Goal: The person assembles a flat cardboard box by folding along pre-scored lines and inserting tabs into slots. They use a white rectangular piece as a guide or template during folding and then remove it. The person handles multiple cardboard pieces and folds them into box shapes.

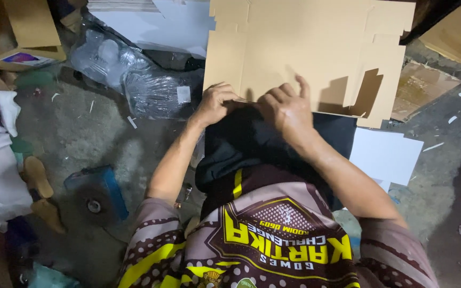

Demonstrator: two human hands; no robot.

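A flat die-cut sheet of brown cardboard (305, 48) lies on the grey floor in front of me, with flaps cut along its edges. My left hand (214, 103) is curled into a fist, pinching the sheet's near edge. My right hand (285, 106) presses on the same edge just to the right, fingers bent and one finger raised. Both hands rest where the cardboard meets a dark black sheet or cloth (252, 144) lying over my lap.
Crumpled clear plastic wrapping (134, 74) lies at upper left. A white sheet (385, 157) sits right of the dark sheet. More cardboard pieces (457, 34) are at upper right and upper left. A blue object (94, 192), sandals and cloth clutter the left side.
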